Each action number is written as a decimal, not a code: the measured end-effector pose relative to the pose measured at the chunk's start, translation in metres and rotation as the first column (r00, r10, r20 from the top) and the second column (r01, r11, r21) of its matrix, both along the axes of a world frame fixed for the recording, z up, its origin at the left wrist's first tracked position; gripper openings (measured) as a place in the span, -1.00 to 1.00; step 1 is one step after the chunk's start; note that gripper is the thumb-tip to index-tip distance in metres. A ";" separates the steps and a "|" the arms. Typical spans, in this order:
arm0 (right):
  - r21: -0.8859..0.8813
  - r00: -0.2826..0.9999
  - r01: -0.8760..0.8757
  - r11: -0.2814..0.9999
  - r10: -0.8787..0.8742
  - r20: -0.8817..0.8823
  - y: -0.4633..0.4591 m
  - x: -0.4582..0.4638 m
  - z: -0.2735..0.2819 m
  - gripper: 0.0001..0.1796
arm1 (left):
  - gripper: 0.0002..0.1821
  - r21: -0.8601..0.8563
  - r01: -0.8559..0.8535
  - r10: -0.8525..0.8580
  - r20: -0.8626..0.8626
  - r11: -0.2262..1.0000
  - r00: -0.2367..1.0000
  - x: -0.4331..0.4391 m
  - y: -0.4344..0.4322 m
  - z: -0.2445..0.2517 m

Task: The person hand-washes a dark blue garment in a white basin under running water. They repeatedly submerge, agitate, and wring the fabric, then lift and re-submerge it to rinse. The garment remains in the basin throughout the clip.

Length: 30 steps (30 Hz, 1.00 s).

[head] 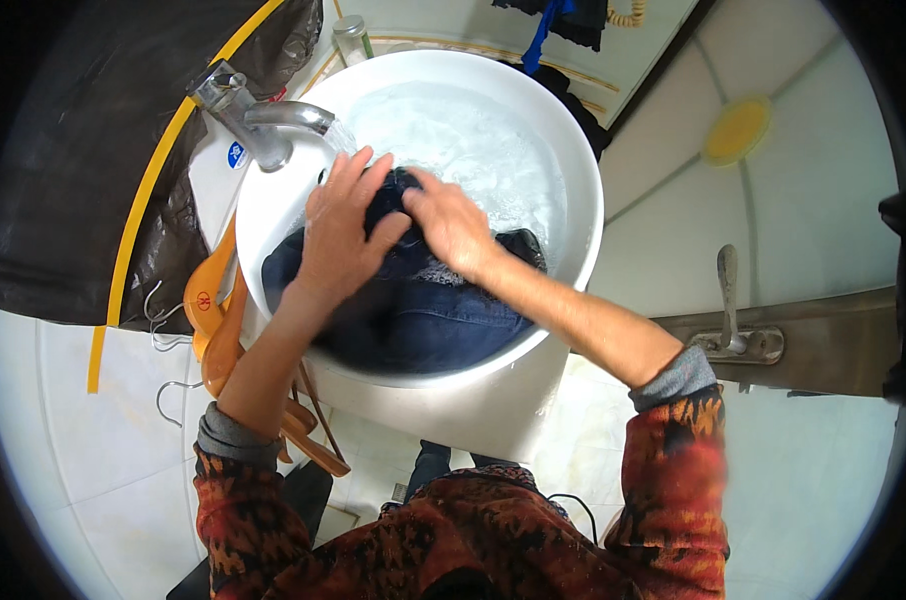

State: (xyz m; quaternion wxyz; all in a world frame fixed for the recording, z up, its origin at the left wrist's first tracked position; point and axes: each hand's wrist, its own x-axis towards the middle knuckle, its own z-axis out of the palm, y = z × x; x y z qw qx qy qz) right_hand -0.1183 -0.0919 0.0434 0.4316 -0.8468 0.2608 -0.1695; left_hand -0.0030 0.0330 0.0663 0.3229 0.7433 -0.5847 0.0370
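Note:
A dark navy garment [430,322] lies wet and bunched in a round white washbasin [589,225], partly under water, with a little foam on one fold. My right hand [449,221] grips a raised bunch of the cloth near the basin's middle. On the other side of that bunch is my left hand [348,217], fingers spread and thumb against or just over the fabric. Water runs from a chrome faucet [291,116] into the basin, close to my left fingertips. Clear, rippling water [460,127] fills the far part of the bowl.
Several wooden hangers [216,300] with metal hooks hang left of the basin. Behind them is a dark plastic sheet [70,165] with yellow edging. A lidded jar [353,39] stands behind the basin. A door handle [729,300] is at right; dark cloth [573,97] lies behind the rim.

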 end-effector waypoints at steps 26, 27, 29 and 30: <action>-0.100 0.993 0.109 0.989 -0.114 -0.042 -0.033 0.046 -0.048 -0.58 | -0.61 0.153 -0.160 0.188 -0.189 0.975 0.964 0.053 -0.064 -0.080; -0.136 0.993 0.111 0.985 -0.115 -0.021 -0.034 0.046 -0.049 -0.57 | -0.60 0.155 -0.123 0.157 -0.230 0.980 0.961 0.056 -0.064 -0.080; -0.072 0.996 0.075 0.995 -0.078 -0.040 -0.038 0.046 -0.051 -0.55 | -0.61 0.167 0.048 -0.005 -0.248 0.985 0.969 0.062 -0.063 -0.076; 0.031 0.997 0.039 0.999 -0.037 -0.075 -0.041 0.046 -0.053 -0.54 | -0.61 0.209 0.132 -0.073 -0.269 0.969 0.960 0.063 -0.061 -0.073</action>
